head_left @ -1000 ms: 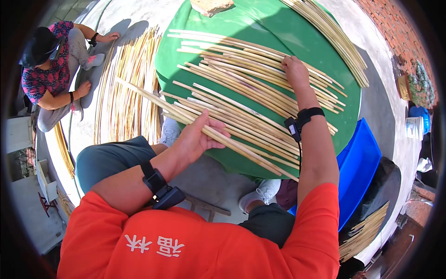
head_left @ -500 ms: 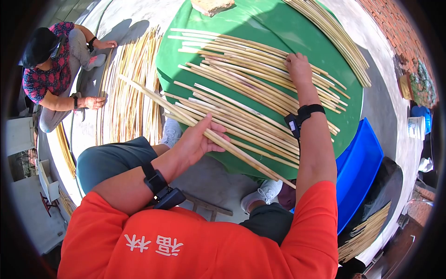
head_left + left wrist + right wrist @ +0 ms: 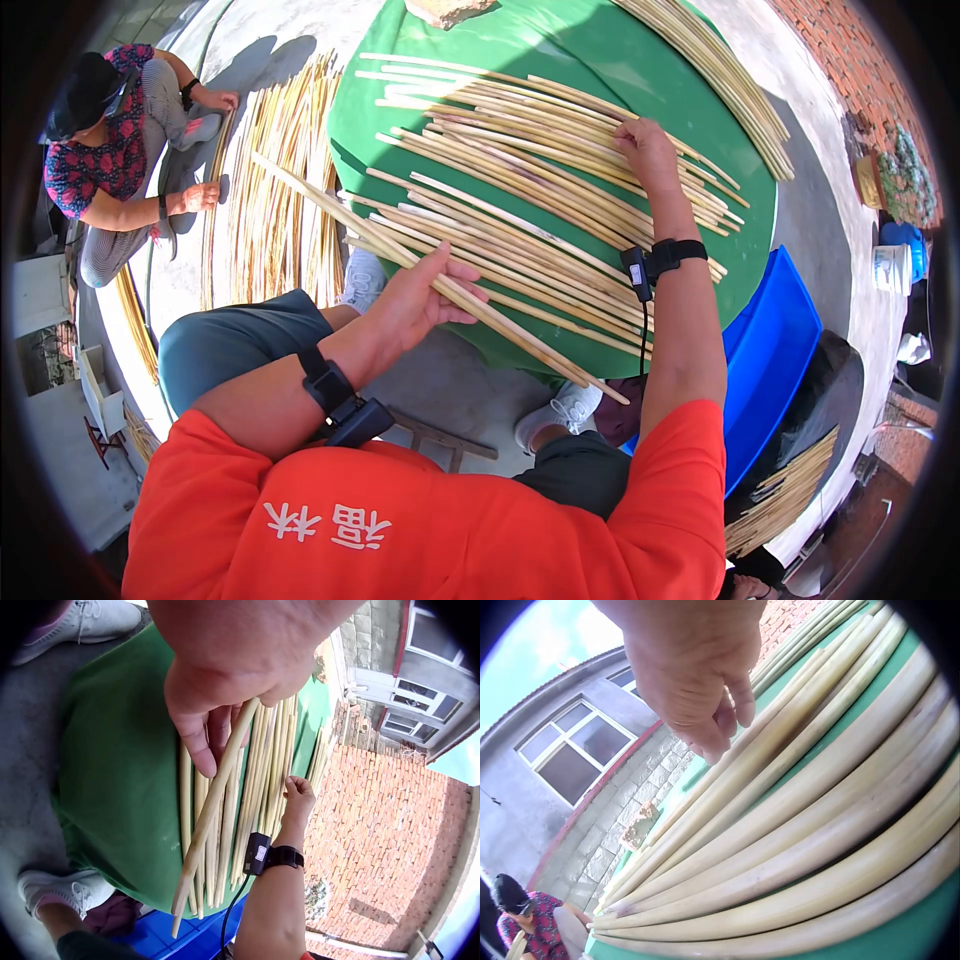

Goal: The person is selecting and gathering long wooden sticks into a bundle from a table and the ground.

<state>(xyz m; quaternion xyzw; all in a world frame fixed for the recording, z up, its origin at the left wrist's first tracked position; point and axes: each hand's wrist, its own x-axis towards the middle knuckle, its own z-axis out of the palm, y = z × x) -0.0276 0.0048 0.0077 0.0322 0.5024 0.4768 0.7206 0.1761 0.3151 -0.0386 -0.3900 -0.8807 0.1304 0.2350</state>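
In the head view my left hand [image 3: 420, 295] grips at least two long pale peeled sticks [image 3: 530, 345] under its thumb. They slant over the near edge of the green-covered table [image 3: 345, 140], and their near tips show in the left wrist view. My right hand [image 3: 648, 155] is over the far side of a spread row of similar sticks [image 3: 540, 215]. In the right wrist view that hand [image 3: 697, 682] has bent fingers, the fingertips right at the farthest sticks [image 3: 780, 750]; I cannot tell whether they pinch one.
More sticks [image 3: 705, 75] lie along the table's far right edge, and a rough stone [image 3: 450, 8] sits at its far left. A blue tub [image 3: 775, 340] stands below on the right. At left another person [image 3: 110, 140] sits by thin stalks [image 3: 275, 190] on the ground.
My right hand stays over the far sticks, its fingers shifting slightly. The sticks in my left hand have swung a little, near tips moving left. The other person's near hand has moved to the stalks.
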